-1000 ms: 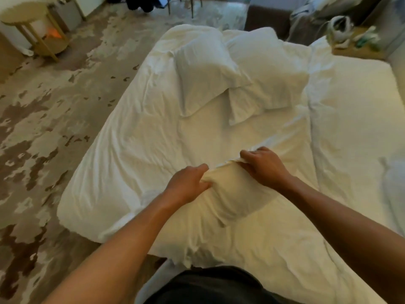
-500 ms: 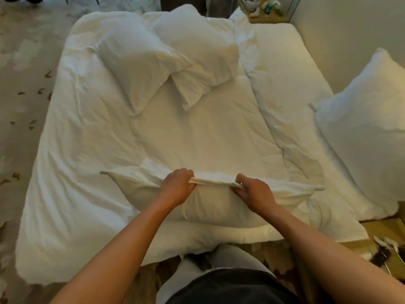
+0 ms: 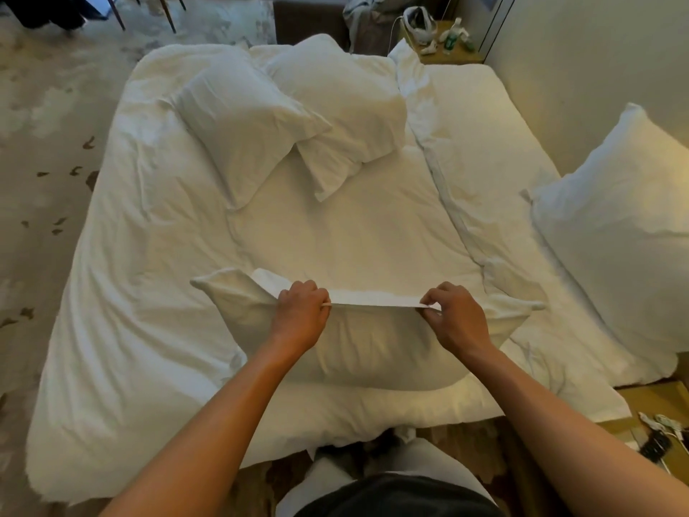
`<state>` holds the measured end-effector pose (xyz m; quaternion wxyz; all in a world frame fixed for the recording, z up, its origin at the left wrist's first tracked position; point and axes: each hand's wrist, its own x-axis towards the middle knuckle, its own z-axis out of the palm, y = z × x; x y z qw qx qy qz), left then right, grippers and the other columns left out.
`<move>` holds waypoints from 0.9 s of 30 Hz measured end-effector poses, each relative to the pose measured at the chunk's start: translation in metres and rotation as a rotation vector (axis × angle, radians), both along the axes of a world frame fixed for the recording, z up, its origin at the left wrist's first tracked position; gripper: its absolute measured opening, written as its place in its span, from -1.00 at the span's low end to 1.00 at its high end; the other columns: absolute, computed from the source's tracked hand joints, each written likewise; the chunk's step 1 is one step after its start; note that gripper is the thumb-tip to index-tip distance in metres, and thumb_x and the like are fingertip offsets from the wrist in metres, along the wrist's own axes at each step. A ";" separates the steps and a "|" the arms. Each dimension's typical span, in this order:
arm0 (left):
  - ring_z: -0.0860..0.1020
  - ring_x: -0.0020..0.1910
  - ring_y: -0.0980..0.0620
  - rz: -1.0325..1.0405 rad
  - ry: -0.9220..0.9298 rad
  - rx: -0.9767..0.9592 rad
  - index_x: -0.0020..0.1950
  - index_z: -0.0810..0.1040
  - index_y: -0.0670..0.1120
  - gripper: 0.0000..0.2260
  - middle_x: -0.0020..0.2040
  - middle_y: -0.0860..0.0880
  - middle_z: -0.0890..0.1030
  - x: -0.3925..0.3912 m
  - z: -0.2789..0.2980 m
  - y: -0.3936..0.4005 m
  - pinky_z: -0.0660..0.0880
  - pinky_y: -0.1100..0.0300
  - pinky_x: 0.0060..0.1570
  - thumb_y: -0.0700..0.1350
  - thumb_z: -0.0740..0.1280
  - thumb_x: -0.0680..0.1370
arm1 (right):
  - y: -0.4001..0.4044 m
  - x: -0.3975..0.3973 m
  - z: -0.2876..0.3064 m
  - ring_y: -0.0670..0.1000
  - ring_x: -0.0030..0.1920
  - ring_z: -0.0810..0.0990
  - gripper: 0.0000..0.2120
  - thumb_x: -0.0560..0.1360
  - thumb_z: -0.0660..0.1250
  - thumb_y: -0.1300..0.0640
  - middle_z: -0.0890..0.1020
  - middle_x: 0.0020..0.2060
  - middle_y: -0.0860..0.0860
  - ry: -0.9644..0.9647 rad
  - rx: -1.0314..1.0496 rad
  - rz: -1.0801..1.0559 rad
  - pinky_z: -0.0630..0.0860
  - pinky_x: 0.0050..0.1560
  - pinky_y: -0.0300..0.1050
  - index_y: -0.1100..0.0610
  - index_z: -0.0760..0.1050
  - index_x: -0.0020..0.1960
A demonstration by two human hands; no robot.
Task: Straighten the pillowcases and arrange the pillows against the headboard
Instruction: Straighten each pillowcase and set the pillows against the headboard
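Observation:
A white pillow [image 3: 373, 352] stands on edge on the near part of the white bed [image 3: 149, 292]. My left hand [image 3: 298, 317] and my right hand [image 3: 460, 317] each pinch the top hem of its pillowcase, which runs taut between them. Two more white pillows lie overlapping at the far end of the bed, one on the left [image 3: 246, 125] and one on the right [image 3: 343, 106]. Another white pillow [image 3: 619, 233] leans against the wall [image 3: 581, 69] at the right.
A rumpled white duvet [image 3: 484, 162] covers the bed's right half. A wooden nightstand [image 3: 447, 42] with bottles and a headset stands beyond the bed. Another wooden surface [image 3: 648, 408] with cables sits at near right. Patterned carpet [image 3: 44, 125] lies to the left.
My hands have moved apart along the pillowcase hem, pulling it taut. The view has swung right, bringing the pillow by the wall into sight.

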<state>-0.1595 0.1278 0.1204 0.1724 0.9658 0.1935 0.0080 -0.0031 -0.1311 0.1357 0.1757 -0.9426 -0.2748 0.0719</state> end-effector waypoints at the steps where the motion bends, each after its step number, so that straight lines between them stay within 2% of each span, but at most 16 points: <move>1: 0.49 0.01 -0.05 0.007 -0.003 -0.009 0.07 0.63 -0.03 -0.81 -0.02 -0.01 0.58 0.001 0.001 0.001 0.43 0.07 -0.07 -0.03 0.25 0.66 | 0.000 0.000 0.000 0.00 -0.10 0.54 -0.93 0.51 0.51 0.00 0.61 -0.14 -0.11 -0.013 0.011 -0.008 0.35 -0.21 -0.10 -0.02 0.67 -0.08; 4: 0.47 0.03 -0.03 0.038 0.001 -0.026 0.05 0.62 -0.05 -0.81 -0.03 -0.01 0.56 0.007 0.002 0.002 0.37 0.13 -0.23 -0.02 0.24 0.67 | -0.001 0.001 -0.002 0.05 -0.19 0.60 -0.92 0.56 0.46 0.00 0.64 -0.17 -0.09 -0.043 0.037 -0.043 0.37 -0.15 -0.08 -0.01 0.67 -0.08; 7: 0.47 0.08 -0.05 0.048 0.074 -0.035 0.06 0.60 -0.06 -0.80 0.00 -0.02 0.54 0.013 0.000 0.003 0.42 0.10 -0.23 -0.01 0.22 0.67 | -0.008 0.004 -0.008 0.13 -0.21 0.63 -0.85 0.58 0.43 0.01 0.68 -0.22 -0.03 -0.063 0.038 -0.068 0.43 -0.11 -0.02 0.05 0.67 -0.11; 9: 0.46 0.12 -0.07 0.050 0.122 -0.060 0.07 0.56 -0.06 -0.81 0.03 -0.03 0.54 0.016 -0.003 0.003 0.52 0.03 -0.14 -0.01 0.22 0.66 | -0.013 0.005 -0.012 0.14 -0.20 0.60 -0.82 0.61 0.38 0.03 0.66 -0.30 -0.03 -0.008 0.059 -0.094 0.47 0.10 0.03 0.07 0.65 -0.10; 11: 0.45 0.13 -0.08 0.054 0.157 -0.093 0.07 0.52 -0.06 -0.84 0.06 -0.04 0.53 0.018 -0.006 0.004 0.56 -0.03 -0.05 0.00 0.23 0.65 | -0.013 0.004 -0.016 0.12 -0.25 0.58 -0.81 0.66 0.30 0.04 0.62 -0.38 -0.04 0.076 0.091 -0.100 0.34 0.43 0.04 0.07 0.58 -0.09; 12: 0.46 0.12 -0.09 0.056 0.171 -0.108 0.07 0.49 -0.05 -0.86 0.05 -0.05 0.53 0.018 -0.008 0.004 0.57 -0.04 -0.04 0.00 0.23 0.64 | -0.012 0.003 -0.018 0.12 -0.26 0.58 -0.80 0.68 0.25 0.04 0.61 -0.39 -0.03 0.104 0.105 -0.098 0.30 0.47 0.04 0.06 0.52 -0.09; 15: 0.52 0.04 -0.12 0.088 0.188 -0.133 0.12 0.43 -0.03 -0.87 0.00 -0.06 0.57 0.018 -0.011 0.008 0.57 -0.04 -0.10 -0.01 0.21 0.63 | -0.009 0.002 -0.020 0.15 -0.19 0.54 -0.77 0.71 0.12 0.02 0.59 -0.39 0.02 0.140 0.120 -0.080 0.41 0.27 0.06 0.05 0.38 -0.10; 17: 0.55 0.03 -0.13 0.113 0.188 -0.147 0.19 0.44 -0.03 -0.83 0.01 -0.05 0.59 0.017 -0.013 0.015 0.58 -0.05 -0.07 -0.03 0.20 0.63 | -0.009 0.006 -0.022 0.17 -0.20 0.52 -0.73 0.71 0.11 -0.01 0.56 -0.39 0.03 0.150 0.109 -0.071 0.46 0.15 0.07 0.08 0.35 -0.12; 20: 0.58 0.00 -0.14 0.106 0.218 -0.139 0.04 0.56 -0.07 -0.80 -0.05 -0.05 0.61 0.015 -0.019 0.026 0.58 -0.05 -0.06 -0.02 0.18 0.65 | -0.012 0.013 -0.026 0.13 -0.27 0.60 -0.68 0.69 0.15 -0.11 0.58 -0.34 0.02 0.198 0.077 -0.041 0.54 -0.07 0.11 0.07 0.34 -0.14; 22: 0.57 -0.03 -0.13 0.087 0.237 -0.141 -0.08 0.58 -0.08 -0.74 -0.11 -0.03 0.56 0.011 -0.024 0.031 0.57 -0.04 -0.11 0.00 0.17 0.66 | -0.014 0.014 -0.031 0.09 -0.25 0.59 -0.69 0.65 0.23 -0.15 0.58 -0.31 -0.01 0.213 0.048 0.002 0.50 -0.15 0.07 0.05 0.38 -0.14; 24: 0.53 -0.03 -0.10 0.088 0.221 -0.147 -0.13 0.56 -0.05 -0.72 -0.12 -0.02 0.52 0.008 -0.030 0.035 0.53 0.01 -0.18 0.02 0.18 0.67 | -0.016 0.014 -0.036 0.05 -0.25 0.50 -0.72 0.60 0.31 -0.12 0.50 -0.30 -0.07 0.194 0.005 0.061 0.38 -0.22 0.01 0.01 0.36 -0.18; 27: 0.52 -0.01 -0.06 0.077 0.184 -0.167 -0.08 0.58 0.00 -0.77 -0.07 0.00 0.56 0.004 -0.036 0.042 0.56 0.00 -0.19 0.03 0.18 0.65 | -0.016 0.015 -0.042 0.05 -0.24 0.48 -0.74 0.58 0.34 -0.04 0.46 -0.28 -0.08 0.182 -0.029 0.081 0.32 -0.19 -0.04 -0.10 0.32 -0.22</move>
